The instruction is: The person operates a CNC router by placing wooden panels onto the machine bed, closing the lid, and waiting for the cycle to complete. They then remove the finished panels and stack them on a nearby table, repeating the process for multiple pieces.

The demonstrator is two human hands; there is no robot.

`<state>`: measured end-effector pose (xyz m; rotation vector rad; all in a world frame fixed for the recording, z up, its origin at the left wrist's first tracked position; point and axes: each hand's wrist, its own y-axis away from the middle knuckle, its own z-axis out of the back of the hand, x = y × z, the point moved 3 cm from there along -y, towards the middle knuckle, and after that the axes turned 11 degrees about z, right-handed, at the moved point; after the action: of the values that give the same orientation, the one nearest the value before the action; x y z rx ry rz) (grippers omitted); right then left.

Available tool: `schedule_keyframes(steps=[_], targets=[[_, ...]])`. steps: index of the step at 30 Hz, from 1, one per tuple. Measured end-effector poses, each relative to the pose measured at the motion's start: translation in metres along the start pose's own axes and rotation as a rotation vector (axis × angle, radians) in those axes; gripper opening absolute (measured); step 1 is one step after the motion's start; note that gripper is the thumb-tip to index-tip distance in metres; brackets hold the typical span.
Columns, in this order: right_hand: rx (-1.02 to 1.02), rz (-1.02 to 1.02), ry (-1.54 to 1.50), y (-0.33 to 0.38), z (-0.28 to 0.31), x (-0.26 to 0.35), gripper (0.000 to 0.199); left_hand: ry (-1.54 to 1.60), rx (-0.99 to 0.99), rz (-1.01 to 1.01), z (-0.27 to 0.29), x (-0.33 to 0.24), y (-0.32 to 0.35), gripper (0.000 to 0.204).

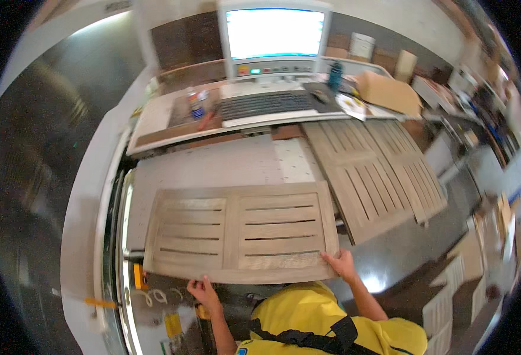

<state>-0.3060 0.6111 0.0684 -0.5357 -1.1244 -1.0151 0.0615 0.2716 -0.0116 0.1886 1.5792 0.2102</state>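
Note:
A grey-brown slatted wooden panel (242,232) lies flat on the pale machine bed (213,165) in front of me. My left hand (203,292) grips its near edge toward the left. At the near right corner, my right hand (341,263) holds the panel with fingers on top. Both forearms come up from the lower edge past my yellow shirt.
Two more slatted panels (373,171) lean at the right of the bed. Behind stand a lit monitor (274,34) with a keyboard (266,105), a spray can (196,105), a blue bottle (334,76) and a cardboard box (389,93). Wooden parts lie on the floor at right (449,296).

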Motion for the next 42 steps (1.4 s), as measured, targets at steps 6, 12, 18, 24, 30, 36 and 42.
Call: schedule_keyframes(steps=[6,12,18,24,30,36,42], targets=[[-0.178,0.024,-0.011,0.08,0.076,0.023,0.051,-0.025,0.15,0.174,-0.017,0.0,0.046,0.041],[-0.424,-0.027,0.085,0.167,0.175,0.037,0.035,0.126,0.513,0.292,-0.11,-0.026,0.123,0.051],[-0.728,-0.023,0.021,0.246,0.249,-0.021,0.032,0.017,0.949,0.267,-0.229,-0.047,0.184,0.035],[-1.075,-0.023,-0.219,0.329,0.293,-0.12,0.047,-0.095,1.249,0.284,-0.354,-0.03,0.285,0.037],[-1.291,-0.116,-0.498,0.337,0.327,-0.148,0.056,-0.161,1.366,0.249,-0.464,0.008,0.39,0.037],[-1.274,0.005,-0.542,0.293,0.387,-0.186,0.054,-0.247,1.513,0.395,-0.531,0.058,0.501,0.042],[-1.241,0.099,-0.511,0.162,0.439,-0.225,0.05,-0.347,1.613,0.496,-0.575,0.099,0.585,0.038]])
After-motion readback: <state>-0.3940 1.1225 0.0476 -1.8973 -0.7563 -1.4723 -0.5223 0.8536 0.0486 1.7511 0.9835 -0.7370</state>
